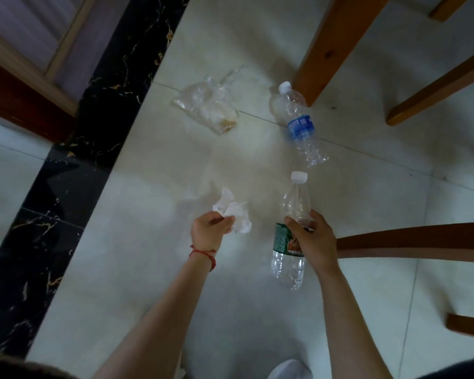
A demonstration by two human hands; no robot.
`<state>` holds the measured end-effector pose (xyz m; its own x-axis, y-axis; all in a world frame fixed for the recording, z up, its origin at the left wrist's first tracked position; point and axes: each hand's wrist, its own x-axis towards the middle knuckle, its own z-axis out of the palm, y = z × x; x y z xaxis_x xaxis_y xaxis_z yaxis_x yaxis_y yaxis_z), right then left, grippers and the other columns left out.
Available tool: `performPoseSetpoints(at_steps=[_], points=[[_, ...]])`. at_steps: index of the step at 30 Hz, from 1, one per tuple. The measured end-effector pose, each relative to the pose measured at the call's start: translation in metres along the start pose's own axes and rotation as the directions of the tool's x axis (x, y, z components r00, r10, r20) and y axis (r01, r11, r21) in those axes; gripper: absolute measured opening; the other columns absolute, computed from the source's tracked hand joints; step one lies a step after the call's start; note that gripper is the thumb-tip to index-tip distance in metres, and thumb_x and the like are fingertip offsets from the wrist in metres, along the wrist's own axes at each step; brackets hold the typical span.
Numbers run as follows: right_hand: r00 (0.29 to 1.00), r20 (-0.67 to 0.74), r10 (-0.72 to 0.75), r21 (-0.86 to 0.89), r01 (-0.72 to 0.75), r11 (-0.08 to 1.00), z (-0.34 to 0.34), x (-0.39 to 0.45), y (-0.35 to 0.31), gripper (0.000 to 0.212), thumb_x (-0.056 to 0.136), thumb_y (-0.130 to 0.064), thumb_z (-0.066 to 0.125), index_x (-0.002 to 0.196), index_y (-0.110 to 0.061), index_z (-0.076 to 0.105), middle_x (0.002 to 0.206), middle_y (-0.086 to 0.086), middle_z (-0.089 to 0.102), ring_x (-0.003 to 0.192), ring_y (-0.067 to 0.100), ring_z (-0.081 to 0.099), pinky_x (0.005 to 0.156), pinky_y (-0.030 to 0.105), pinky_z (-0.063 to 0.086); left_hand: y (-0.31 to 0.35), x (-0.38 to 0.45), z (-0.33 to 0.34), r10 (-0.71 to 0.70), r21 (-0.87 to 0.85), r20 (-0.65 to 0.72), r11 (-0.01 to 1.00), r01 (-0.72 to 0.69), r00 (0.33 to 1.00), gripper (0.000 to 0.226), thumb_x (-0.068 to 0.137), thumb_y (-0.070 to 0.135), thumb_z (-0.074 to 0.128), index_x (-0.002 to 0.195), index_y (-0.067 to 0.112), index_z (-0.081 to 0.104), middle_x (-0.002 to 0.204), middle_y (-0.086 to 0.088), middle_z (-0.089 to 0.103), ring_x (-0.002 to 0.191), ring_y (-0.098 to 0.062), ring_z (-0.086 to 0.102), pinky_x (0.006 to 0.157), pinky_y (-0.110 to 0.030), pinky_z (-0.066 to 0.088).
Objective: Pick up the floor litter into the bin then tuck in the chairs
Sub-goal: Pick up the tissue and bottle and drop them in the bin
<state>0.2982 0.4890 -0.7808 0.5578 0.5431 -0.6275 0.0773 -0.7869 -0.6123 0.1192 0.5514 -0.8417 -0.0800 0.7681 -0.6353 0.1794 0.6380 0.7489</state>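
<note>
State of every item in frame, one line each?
Crumpled white tissue: pinched in left hand.
Green-labelled clear plastic bottle: capped, gripped by right hand.
Blue-labelled clear plastic bottle: capped, crushed, lying on floor.
Clear plastic bag: crumpled, on floor.

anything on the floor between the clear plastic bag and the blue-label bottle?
No. In the head view the stretch between the clear plastic bag and the blue-label bottle is bare pale floor tile, crossed only by a grout line.
</note>
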Motion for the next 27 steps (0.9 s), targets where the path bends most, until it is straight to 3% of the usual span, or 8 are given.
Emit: performPoseSetpoints(at_steps=[3,5,8,12,16,22,25,27], points=[[1.000,0.028,-0.008,-0.008,0.009,1.000,-0.004,-0.015,-0.021,0.068,0.079,-0.036,0.068,0.136,-0.014,0.040,0.124,0.007,0.058,0.093,0.013,0.053,0.067,0.016,0.040,0.028,-0.014,-0.019,0.029,-0.002,-0.034,1.000,-0.029,0.999,0.034,0.070,-0.004,0.071,0.046,0.011,0.052,0.037,0.011,0.049,0.040,-0.002,0.051,0.061,-0.027,0.054],[0.999,0.044,-0.009,-0.003,0.010,1.000,-0.009,-0.031,-0.038,0.067,0.079,-0.036,0.068,0.136,-0.013,0.040,0.122,0.006,0.059,0.092,0.012,0.053,0.070,0.017,0.040,0.049,-0.029,-0.032,0.046,-0.019,-0.064,0.999,-0.047,0.997,0.032,0.069,-0.005,0.071,0.048,0.007,0.052,0.047,-0.002,0.048,0.042,-0.003,0.050,0.056,-0.021,0.054],[0.998,0.058,-0.026,0.011,0.025,1.000,-0.016,-0.057,-0.063,0.065,0.079,-0.035,0.069,0.134,-0.015,0.041,0.119,0.004,0.059,0.093,0.012,0.054,0.075,0.021,0.041,0.079,-0.055,-0.049,0.058,-0.043,-0.085,0.997,-0.062,0.995,0.032,0.070,-0.005,0.071,0.048,0.006,0.050,0.054,-0.005,0.046,0.043,-0.005,0.048,0.056,-0.020,0.055],[0.995,0.085,-0.047,0.030,0.045,0.999,-0.026,-0.091,-0.092,0.063,0.079,-0.033,0.069,0.133,-0.016,0.042,0.111,0.001,0.058,0.093,0.013,0.055,0.064,0.012,0.041,0.112,-0.090,-0.069,0.033,-0.057,-0.111,0.998,-0.039,0.993,0.034,0.071,-0.002,0.071,0.046,0.008,0.051,0.040,0.007,0.049,0.042,-0.004,0.051,0.063,-0.027,0.055],[0.992,0.112,-0.052,0.043,0.048,0.998,-0.042,-0.132,-0.122,0.063,0.079,-0.033,0.069,0.133,-0.016,0.042,0.106,-0.002,0.055,0.091,0.011,0.055,0.057,0.008,0.039,0.149,-0.130,-0.092,0.025,-0.039,-0.123,0.999,-0.030,0.992,0.031,0.072,0.001,0.072,0.048,0.008,0.052,0.037,0.011,0.050,0.043,-0.002,0.052,0.061,-0.022,0.055],[0.991,0.123,-0.052,0.105,0.039,0.994,-0.084,-0.205,-0.169,0.061,0.079,-0.031,0.070,0.133,-0.018,0.043,0.110,-0.002,0.054,0.092,0.012,0.055,0.059,0.011,0.040,0.215,-0.198,-0.130,0.044,-0.020,-0.156,0.999,-0.047,0.987,0.022,0.072,0.004,0.072,0.057,-0.003,0.057,0.038,0.009,0.051,0.045,-0.005,0.055,0.068,-0.033,0.054],[0.989,0.132,-0.060,0.103,0.047,0.994,-0.105,-0.241,-0.193,0.061,0.079,-0.032,0.070,0.132,-0.019,0.043,0.113,-0.001,0.055,0.093,0.011,0.056,0.056,0.008,0.042,0.249,-0.234,-0.147,0.049,-0.011,-0.149,0.999,-0.052,0.988,0.026,0.072,0.005,0.072,0.053,0.003,0.055,0.038,0.010,0.052,0.046,-0.004,0.055,0.072,-0.038,0.055],[0.988,0.138,-0.066,0.098,0.052,0.994,-0.118,-0.263,-0.209,0.061,0.078,-0.035,0.070,0.132,-0.019,0.044,0.116,0.001,0.058,0.096,0.014,0.058,0.063,0.011,0.045,0.272,-0.258,-0.156,0.051,0.000,-0.148,0.999,-0.051,0.988,0.028,0.072,0.007,0.072,0.050,0.008,0.055,0.037,0.011,0.053,0.047,-0.005,0.055,0.074,-0.042,0.055]])
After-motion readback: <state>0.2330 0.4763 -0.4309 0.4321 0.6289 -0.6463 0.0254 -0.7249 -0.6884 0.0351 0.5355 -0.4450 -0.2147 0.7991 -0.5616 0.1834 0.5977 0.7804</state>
